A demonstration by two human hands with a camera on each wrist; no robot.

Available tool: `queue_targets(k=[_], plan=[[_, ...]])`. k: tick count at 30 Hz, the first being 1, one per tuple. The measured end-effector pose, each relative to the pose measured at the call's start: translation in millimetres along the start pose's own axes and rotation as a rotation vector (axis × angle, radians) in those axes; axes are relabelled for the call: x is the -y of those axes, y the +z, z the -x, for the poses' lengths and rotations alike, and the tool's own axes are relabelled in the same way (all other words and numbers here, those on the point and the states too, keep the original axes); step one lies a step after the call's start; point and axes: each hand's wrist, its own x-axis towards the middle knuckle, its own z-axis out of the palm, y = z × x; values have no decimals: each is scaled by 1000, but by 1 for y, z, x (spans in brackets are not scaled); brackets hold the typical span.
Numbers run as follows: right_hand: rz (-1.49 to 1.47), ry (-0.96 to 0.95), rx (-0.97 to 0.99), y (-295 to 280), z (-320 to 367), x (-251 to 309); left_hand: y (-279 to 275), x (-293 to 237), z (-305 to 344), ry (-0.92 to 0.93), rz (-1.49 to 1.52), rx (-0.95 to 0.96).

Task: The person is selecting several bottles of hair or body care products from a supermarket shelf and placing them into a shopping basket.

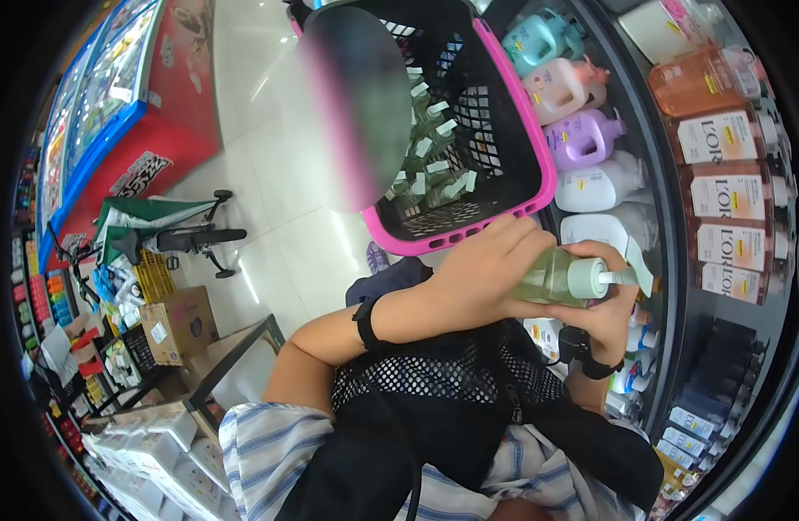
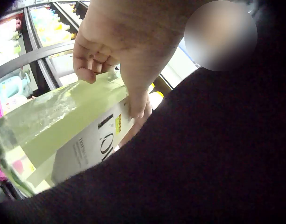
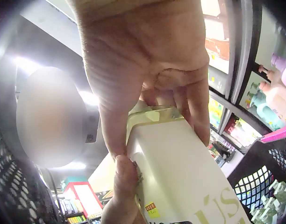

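Note:
A green bottle (image 1: 545,280) with a pale pump lies on its side between both hands in the head view. The left hand (image 1: 495,265) curls its fingers over the body end, while the right hand (image 1: 614,317) grips around the pump end. Seen from the left wrist, the hand (image 2: 129,51) has curled fingers and a thumb against the bottle (image 2: 63,116), whose white label shows. In the right wrist view, thumb and fingers of the hand (image 3: 147,60) hold either side of the bottle (image 3: 180,163).
A black basket with a pink rim (image 1: 547,161) holds several green bottles (image 1: 434,143) ahead. Shelves with coloured jugs (image 1: 581,139) and amber bottles (image 1: 720,139) run along the right. A bicycle (image 1: 187,239) and a cardboard box (image 1: 178,326) stand at the left.

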Motion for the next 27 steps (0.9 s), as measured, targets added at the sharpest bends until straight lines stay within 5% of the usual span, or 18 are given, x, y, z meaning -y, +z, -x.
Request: queue_targets(k=[6, 8, 12, 14, 16, 21, 27], plan=[[-62, -85, -211, -25, 45, -3, 35, -4, -13, 74, 150, 163], [-50, -122, -362, -36, 66, -5, 50, -5, -15, 5, 163, 419], [-42, -172, -638, -56, 100, -18, 78, -30, -33, 86, 191, 555], [62, -171, -703, -73, 118, -16, 91, -52, -52, -107, 186, 740], [-170, -335, -913, -74, 126, -12, 122, -57, -62, -95, 379, 724], [-118, -441, -1117, -119, 202, -27, 176, -125, -112, -438, 834, 899], [-105, -449, -1170, -136, 274, -54, 260, -182, -154, -307, 802, 867]])
